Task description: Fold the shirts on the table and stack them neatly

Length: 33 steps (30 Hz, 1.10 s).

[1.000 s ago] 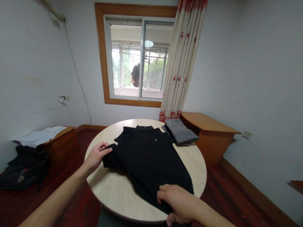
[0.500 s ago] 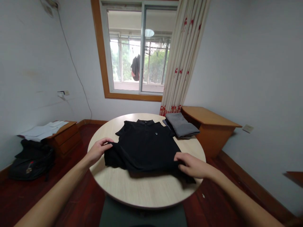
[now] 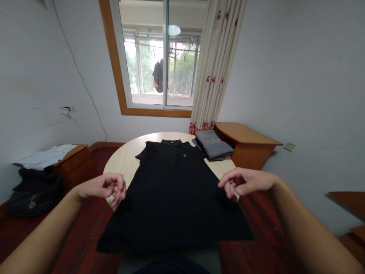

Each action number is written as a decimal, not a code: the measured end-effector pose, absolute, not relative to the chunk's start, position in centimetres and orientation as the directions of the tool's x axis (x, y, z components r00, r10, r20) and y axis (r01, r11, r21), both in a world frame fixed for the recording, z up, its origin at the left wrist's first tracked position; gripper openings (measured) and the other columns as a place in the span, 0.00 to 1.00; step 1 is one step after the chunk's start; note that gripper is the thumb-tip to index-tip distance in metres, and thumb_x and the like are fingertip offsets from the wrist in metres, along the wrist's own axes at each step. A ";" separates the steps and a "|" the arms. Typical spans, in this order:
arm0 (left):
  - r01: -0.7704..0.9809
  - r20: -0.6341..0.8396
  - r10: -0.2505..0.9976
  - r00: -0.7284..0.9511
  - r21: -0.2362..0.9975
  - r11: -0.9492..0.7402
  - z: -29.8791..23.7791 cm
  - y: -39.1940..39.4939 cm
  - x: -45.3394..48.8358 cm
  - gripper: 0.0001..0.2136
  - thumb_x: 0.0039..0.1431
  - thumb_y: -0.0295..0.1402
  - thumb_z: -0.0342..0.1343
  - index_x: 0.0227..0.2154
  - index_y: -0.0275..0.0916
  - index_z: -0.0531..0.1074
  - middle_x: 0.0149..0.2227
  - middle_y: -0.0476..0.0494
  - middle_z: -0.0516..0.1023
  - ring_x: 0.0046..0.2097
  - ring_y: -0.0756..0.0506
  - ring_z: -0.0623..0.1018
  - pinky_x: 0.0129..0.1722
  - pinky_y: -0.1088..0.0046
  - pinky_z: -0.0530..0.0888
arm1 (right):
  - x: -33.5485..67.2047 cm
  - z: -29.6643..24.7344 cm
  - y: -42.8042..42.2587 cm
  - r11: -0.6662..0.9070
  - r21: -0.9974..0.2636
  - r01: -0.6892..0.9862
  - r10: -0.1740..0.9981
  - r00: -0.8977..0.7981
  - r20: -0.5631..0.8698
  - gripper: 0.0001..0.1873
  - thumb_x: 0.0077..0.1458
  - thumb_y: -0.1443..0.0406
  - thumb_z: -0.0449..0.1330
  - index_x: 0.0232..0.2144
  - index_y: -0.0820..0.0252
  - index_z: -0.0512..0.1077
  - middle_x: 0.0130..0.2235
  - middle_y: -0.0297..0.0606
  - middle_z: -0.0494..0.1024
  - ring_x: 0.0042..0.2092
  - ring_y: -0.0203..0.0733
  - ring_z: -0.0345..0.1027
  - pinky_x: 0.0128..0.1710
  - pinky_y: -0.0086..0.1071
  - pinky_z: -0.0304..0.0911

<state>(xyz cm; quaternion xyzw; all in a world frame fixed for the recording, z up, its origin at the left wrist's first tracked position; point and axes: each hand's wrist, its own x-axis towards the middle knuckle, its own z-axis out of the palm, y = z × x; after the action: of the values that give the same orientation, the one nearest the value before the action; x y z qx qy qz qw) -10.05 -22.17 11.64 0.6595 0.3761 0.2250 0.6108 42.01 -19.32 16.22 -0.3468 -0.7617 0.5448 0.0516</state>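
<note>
As the head view looks down, the black polo shirt (image 3: 173, 190) lies spread over the round table (image 3: 125, 161), collar at 12 o'clock, hem hanging past the near rim at 6. The left hand (image 3: 101, 187) pinches its 9 o'clock edge with curled fingers, and the right hand (image 3: 246, 182) pinches the 3 o'clock edge. A folded grey garment (image 3: 212, 144) sits at 1 o'clock, just beside the sleeve. A wooden cabinet (image 3: 245, 142) crowds 2 o'clock. A low drawer unit (image 3: 74, 165) and a black bag (image 3: 31, 192) stand at 9, with open floor between them and the table.
</note>
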 end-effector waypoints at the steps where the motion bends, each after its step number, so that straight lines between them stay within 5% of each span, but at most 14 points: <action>1: 0.234 -0.143 0.791 0.595 0.972 0.000 11.3 -21.4 -9.3 0.26 0.38 0.56 0.70 0.27 0.39 0.71 0.33 0.38 0.81 0.28 0.43 0.78 0.30 0.64 0.75 | 41.2 15.6 -18.3 0.207 -0.851 0.482 0.631 -0.731 -0.261 0.36 0.49 0.43 0.67 0.51 0.63 0.74 0.40 0.45 0.81 0.39 0.44 0.76 0.42 0.37 0.70; 4: 0.368 -0.070 0.853 0.518 0.918 -0.149 9.6 -17.9 -6.0 0.25 0.53 0.59 0.59 0.35 0.39 0.75 0.39 0.38 0.82 0.38 0.41 0.80 0.40 0.64 0.76 | 37.6 12.5 -13.8 0.372 -0.692 0.618 0.781 -0.611 -0.126 0.30 0.57 0.47 0.62 0.50 0.66 0.75 0.43 0.48 0.81 0.43 0.47 0.76 0.46 0.39 0.70; 6: 0.560 -0.027 0.868 0.495 0.774 -0.295 8.0 -15.2 -3.3 0.24 0.59 0.56 0.54 0.41 0.40 0.77 0.43 0.40 0.82 0.45 0.39 0.80 0.45 0.63 0.76 | 34.5 10.0 -10.5 0.454 -0.493 0.742 0.837 -0.545 -0.048 0.24 0.59 0.54 0.62 0.51 0.66 0.75 0.50 0.51 0.80 0.49 0.51 0.75 0.52 0.40 0.68; 9: 0.777 0.100 0.883 0.458 0.437 -0.453 5.5 -11.1 0.3 0.20 0.65 0.49 0.52 0.47 0.40 0.77 0.50 0.41 0.80 0.52 0.38 0.77 0.51 0.63 0.74 | 30.2 6.6 -6.2 0.474 -0.298 0.829 0.875 -0.480 0.056 0.27 0.59 0.58 0.62 0.58 0.65 0.71 0.59 0.53 0.73 0.59 0.54 0.68 0.61 0.41 0.60; 12: 0.823 0.126 0.889 0.440 0.340 -0.455 3.3 -7.1 2.2 0.16 0.67 0.41 0.56 0.53 0.39 0.72 0.55 0.39 0.74 0.51 0.41 0.77 0.50 0.58 0.76 | 27.1 3.9 -3.1 0.444 -0.208 0.871 0.896 -0.434 0.094 0.31 0.62 0.57 0.60 0.62 0.66 0.67 0.65 0.53 0.67 0.66 0.52 0.60 0.66 0.40 0.53; 16: 0.871 0.124 0.917 0.379 0.286 -0.399 0.9 -2.2 1.1 0.18 0.68 0.41 0.56 0.56 0.39 0.70 0.58 0.37 0.72 0.55 0.39 0.75 0.54 0.53 0.74 | 25.7 1.2 -0.2 0.368 -0.209 0.906 0.929 -0.368 0.040 0.32 0.68 0.52 0.49 0.67 0.62 0.60 0.71 0.49 0.55 0.72 0.51 0.46 0.69 0.49 0.43; 21: 0.971 0.071 0.979 0.193 0.126 -0.201 -1.2 2.5 -3.1 0.31 0.70 0.53 0.39 0.68 0.41 0.59 0.72 0.38 0.52 0.73 0.36 0.51 0.69 0.49 0.49 | 25.7 -0.1 2.3 0.364 -0.241 0.900 0.929 -0.369 0.028 0.34 0.68 0.48 0.43 0.69 0.57 0.55 0.73 0.42 0.49 0.73 0.48 0.39 0.70 0.52 0.34; 24: 0.985 0.054 0.990 0.128 0.109 -0.133 -1.7 4.7 -4.8 0.34 0.68 0.55 0.36 0.70 0.40 0.55 0.73 0.43 0.49 0.73 0.37 0.49 0.69 0.52 0.49 | 25.0 -0.2 4.1 0.302 -0.238 0.923 0.953 -0.301 0.043 0.37 0.67 0.47 0.43 0.69 0.60 0.55 0.73 0.45 0.50 0.73 0.49 0.38 0.70 0.53 0.34; 29: 0.990 0.063 0.997 0.045 0.132 -0.053 -1.7 7.3 -6.9 0.37 0.66 0.58 0.38 0.70 0.40 0.56 0.73 0.44 0.50 0.73 0.36 0.50 0.69 0.52 0.51 | 22.7 -0.5 7.4 -0.029 -0.233 0.972 0.993 0.054 0.100 0.37 0.67 0.50 0.43 0.69 0.69 0.55 0.72 0.53 0.51 0.72 0.59 0.38 0.68 0.59 0.32; 33: 0.989 0.082 0.997 -0.017 0.149 0.005 -1.6 8.6 -8.6 0.40 0.63 0.61 0.41 0.69 0.38 0.56 0.73 0.41 0.50 0.73 0.37 0.51 0.70 0.54 0.51 | 22.5 -0.3 9.9 0.042 -0.235 0.971 0.996 -0.022 0.083 0.38 0.66 0.48 0.46 0.69 0.65 0.56 0.72 0.51 0.51 0.72 0.58 0.39 0.67 0.60 0.39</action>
<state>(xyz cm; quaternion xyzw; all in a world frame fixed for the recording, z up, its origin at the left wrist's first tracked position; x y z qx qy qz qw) -8.63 8.56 -1.58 0.7007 0.7083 0.0821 0.0237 22.51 9.86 -0.34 -0.6900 -0.7128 0.0559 0.1126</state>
